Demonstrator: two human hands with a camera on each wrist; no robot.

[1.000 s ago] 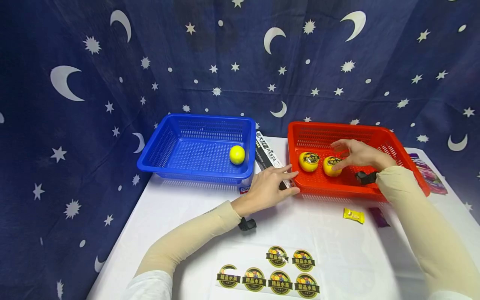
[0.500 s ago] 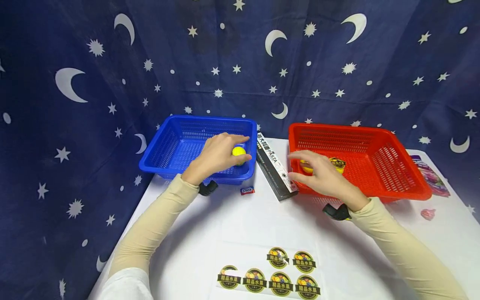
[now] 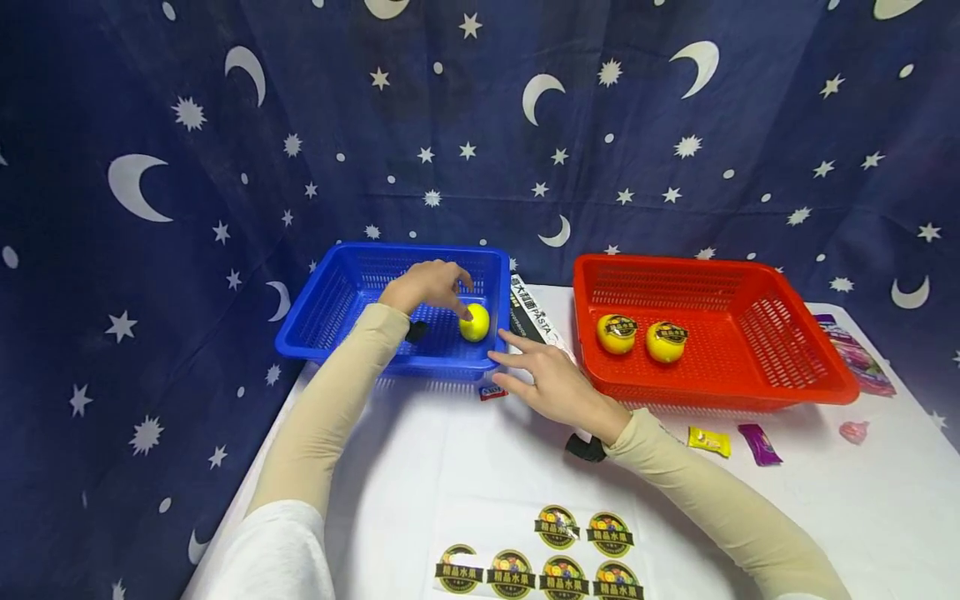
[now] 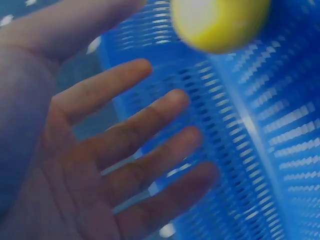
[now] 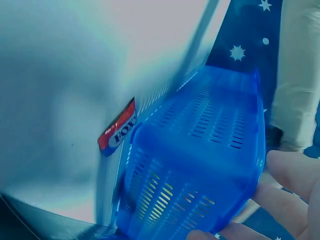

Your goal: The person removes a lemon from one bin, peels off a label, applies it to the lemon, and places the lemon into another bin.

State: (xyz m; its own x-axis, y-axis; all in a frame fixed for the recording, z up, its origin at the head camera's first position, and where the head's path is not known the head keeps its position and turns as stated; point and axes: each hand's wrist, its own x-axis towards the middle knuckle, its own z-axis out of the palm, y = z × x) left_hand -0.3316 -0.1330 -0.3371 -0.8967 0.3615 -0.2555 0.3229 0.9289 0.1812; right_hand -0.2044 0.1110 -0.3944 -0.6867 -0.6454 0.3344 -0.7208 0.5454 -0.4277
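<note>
A round yellow fruit (image 3: 474,322) lies in the right part of the blue basket (image 3: 367,362). My left hand (image 3: 431,285) hovers over that basket, just left of the fruit. In the left wrist view its fingers (image 4: 135,125) are spread apart and hold nothing, while the fruit (image 4: 220,22) shows beyond the thumb side. My right hand (image 3: 558,385) reaches to the basket's front right corner with fingers extended. In the right wrist view those fingers (image 5: 287,172) lie at the blue rim (image 5: 261,145); firm contact is hard to tell.
The red basket (image 3: 720,392) holds two yellow fruits (image 3: 617,335) with black labels. Between the baskets lies a pasta box (image 3: 534,312). Candies (image 3: 708,442) lie in front, a small red-blue packet (image 3: 492,392) by the blue basket, and a sticker sheet (image 3: 536,550) nearer me.
My left hand has gone from beside the red basket into the blue one. My right hand has left the labelled fruits and moved left to the blue basket's corner.
</note>
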